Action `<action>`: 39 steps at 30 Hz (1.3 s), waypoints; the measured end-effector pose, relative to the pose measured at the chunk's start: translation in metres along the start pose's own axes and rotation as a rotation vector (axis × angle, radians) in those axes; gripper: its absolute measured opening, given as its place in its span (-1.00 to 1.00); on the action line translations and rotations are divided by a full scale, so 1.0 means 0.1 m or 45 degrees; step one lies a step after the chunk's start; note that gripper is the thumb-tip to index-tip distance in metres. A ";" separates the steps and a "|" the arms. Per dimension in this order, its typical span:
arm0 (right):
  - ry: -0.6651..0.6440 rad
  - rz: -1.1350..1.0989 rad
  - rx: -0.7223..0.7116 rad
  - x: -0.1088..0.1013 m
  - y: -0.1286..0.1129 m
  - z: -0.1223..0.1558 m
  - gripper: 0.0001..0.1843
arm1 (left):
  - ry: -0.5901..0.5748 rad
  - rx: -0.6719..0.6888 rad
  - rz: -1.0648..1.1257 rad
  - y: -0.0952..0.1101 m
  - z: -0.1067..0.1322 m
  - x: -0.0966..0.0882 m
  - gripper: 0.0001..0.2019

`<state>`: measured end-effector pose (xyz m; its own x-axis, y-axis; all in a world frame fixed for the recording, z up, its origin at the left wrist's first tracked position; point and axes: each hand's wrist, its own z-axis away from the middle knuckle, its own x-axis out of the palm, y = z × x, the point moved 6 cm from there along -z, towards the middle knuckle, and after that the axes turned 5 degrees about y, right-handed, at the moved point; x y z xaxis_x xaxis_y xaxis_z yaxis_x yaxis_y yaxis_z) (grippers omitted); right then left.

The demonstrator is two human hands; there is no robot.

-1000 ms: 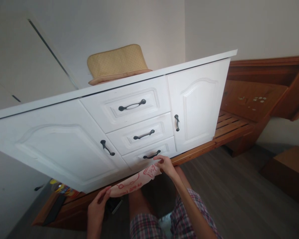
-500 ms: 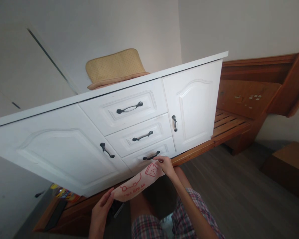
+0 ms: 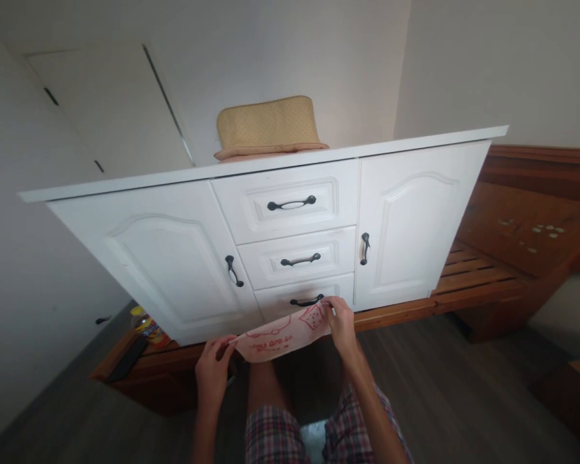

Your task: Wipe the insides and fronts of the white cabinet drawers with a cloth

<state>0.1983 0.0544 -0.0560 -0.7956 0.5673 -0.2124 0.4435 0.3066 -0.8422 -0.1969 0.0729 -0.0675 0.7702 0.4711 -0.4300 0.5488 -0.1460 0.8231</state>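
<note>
A pale pink cloth (image 3: pixel 283 333) with red printed drawings and letters is stretched between my two hands, just in front of the white cabinet's bottom drawer (image 3: pixel 303 300). My left hand (image 3: pixel 214 367) pinches the cloth's left end, fingers closed on it. Pinching the right end is my right hand (image 3: pixel 342 320), close below the bottom drawer's dark handle (image 3: pixel 306 301). My knees in plaid shorts (image 3: pixel 319 432) show underneath.
The white cabinet (image 3: pixel 174 258) has two doors and three drawers, all closed, and rests on a wooden frame (image 3: pixel 464 283). A tan cushion (image 3: pixel 268 127) lies on top. A yellow bottle (image 3: pixel 145 325) stands at the lower left. Grey floor stretches to the right.
The view has swung and levelled, so the cabinet sits straighter and more central. Both hands have kept hold of the cloth, which is now held flatter and more horizontal.
</note>
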 end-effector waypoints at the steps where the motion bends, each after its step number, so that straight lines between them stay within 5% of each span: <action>1: 0.057 0.028 -0.065 -0.09 -0.12 -0.01 -0.71 | 0.034 0.078 0.000 0.11 -0.01 -0.02 -0.33; 6: 0.325 0.098 -0.339 -0.57 -0.69 0.01 -0.71 | -0.012 0.102 0.240 0.45 -0.01 -0.04 -0.49; 16: 0.092 0.013 0.010 -0.61 -0.71 -0.08 -0.62 | -0.065 -0.241 0.444 0.59 0.09 0.26 -0.43; 22: 0.059 -0.005 0.107 -0.48 -0.92 0.34 -0.57 | -0.093 -0.366 0.637 0.84 0.76 0.36 -0.26; 29: -0.012 -0.133 0.233 -0.35 -0.98 1.08 -0.64 | -0.276 -0.300 0.616 1.21 1.63 0.54 -0.48; 35: -0.021 -0.128 -0.030 -0.45 -1.17 1.25 -0.80 | -0.309 -0.354 0.688 1.23 1.96 0.56 -0.54; 39: -0.140 -0.041 -0.195 -0.49 -1.23 1.32 -0.85 | -0.304 -0.198 0.682 1.25 2.03 0.49 -0.64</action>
<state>0.1285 -0.1122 -0.0069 -0.8469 0.4712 -0.2467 0.4683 0.4409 -0.7657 -0.0242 -0.0988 -0.0612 0.9877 0.1560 0.0024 0.0247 -0.1717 0.9848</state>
